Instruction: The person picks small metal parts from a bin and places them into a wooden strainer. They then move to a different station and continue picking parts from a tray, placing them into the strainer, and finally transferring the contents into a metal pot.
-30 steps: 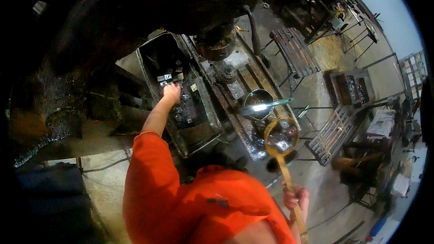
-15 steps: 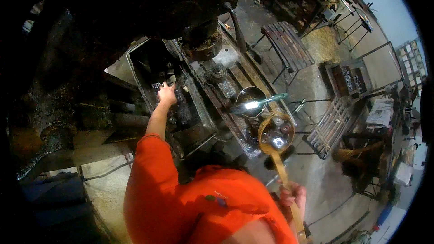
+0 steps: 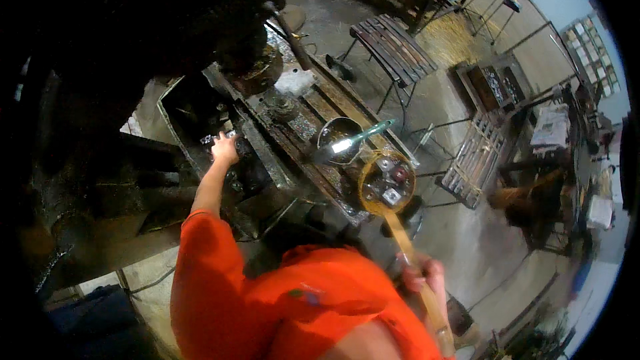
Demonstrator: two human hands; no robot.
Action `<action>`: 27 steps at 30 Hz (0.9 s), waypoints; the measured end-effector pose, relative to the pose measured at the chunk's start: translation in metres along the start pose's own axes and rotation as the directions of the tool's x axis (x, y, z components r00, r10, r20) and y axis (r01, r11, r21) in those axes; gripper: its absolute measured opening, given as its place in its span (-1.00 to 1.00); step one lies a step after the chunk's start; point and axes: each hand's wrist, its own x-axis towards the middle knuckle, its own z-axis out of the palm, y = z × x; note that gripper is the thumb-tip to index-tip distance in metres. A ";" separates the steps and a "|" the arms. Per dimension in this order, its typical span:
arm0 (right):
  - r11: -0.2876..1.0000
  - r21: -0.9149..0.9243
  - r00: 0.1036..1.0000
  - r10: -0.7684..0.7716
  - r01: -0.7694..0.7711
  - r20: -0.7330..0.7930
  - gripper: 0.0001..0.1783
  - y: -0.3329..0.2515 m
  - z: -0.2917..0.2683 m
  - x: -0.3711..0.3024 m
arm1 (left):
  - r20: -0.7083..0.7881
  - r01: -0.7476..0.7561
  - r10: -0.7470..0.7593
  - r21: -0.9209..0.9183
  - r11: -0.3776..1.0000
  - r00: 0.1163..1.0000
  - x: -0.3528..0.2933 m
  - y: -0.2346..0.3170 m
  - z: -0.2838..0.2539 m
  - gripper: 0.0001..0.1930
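Inside the dark, elongated metal bin (image 3: 267, 159), the bare left hand (image 3: 225, 149) touched small grey metal blocks (image 3: 207, 139), its grip indiscernible; right of the bin, the bare right hand (image 3: 425, 277) clenched a round, yellow, long-handled strainer (image 3: 375, 207) containing metal pieces (image 3: 391, 196).

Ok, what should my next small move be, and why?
Perhaps close your left hand on one small metal piece: its fingers seem right at the pieces in the dark bin, though I can't tell whether they grip one. Your right hand holds the yellow scoop, with several parts inside.
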 end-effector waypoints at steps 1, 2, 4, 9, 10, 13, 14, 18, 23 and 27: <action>0.998 -0.063 1.000 -0.026 0.027 0.016 -0.43 0.000 0.002 0.000 | -0.040 -0.030 0.030 -0.004 1.000 0.999 -0.002 0.004 0.003 -0.39; 0.990 -0.129 0.998 -0.049 0.053 0.031 -0.43 -0.002 0.007 0.000 | -0.067 -0.068 0.068 0.001 0.998 0.995 -0.001 0.009 0.014 -0.39; 0.978 -0.199 0.997 -0.057 0.066 0.051 -0.44 -0.003 0.013 0.001 | 0.010 -0.171 0.171 0.137 0.976 0.985 0.001 0.011 0.028 -0.36; 0.957 -0.271 0.994 -0.087 0.102 0.065 -0.44 -0.005 0.015 -0.003 | 0.177 -0.275 0.231 0.284 0.918 0.957 0.017 0.009 0.005 -0.41; 0.962 -0.257 0.995 -0.081 0.091 0.049 -0.43 -0.004 0.017 -0.003 | 0.133 -0.237 0.213 0.203 0.950 0.968 0.034 0.001 0.020 -0.47; 0.980 -0.189 0.996 -0.057 0.069 0.069 -0.41 -0.004 0.014 -0.005 | 0.011 -0.220 0.225 0.273 0.937 0.974 0.027 0.001 0.027 -0.46; 0.986 -0.156 0.993 -0.039 0.056 0.110 -0.40 -0.004 0.009 -0.002 | 0.036 -0.237 0.236 0.266 0.934 0.971 0.025 0.002 0.025 -0.45; 0.992 -0.112 0.986 -0.035 0.054 0.164 -0.35 -0.002 0.008 0.001 | 0.014 -0.298 0.301 0.183 0.937 0.954 0.015 -0.005 0.012 -0.43; 0.988 -0.135 0.988 -0.050 0.070 0.143 -0.32 -0.001 0.005 -0.002 | 0.002 -0.315 0.316 0.092 0.945 0.949 0.013 -0.007 0.002 -0.44; 0.996 -0.079 0.980 -0.028 0.044 0.199 -0.32 0.000 0.003 0.003 | 0.015 -0.288 0.288 0.139 0.948 0.957 0.021 -0.013 0.019 -0.37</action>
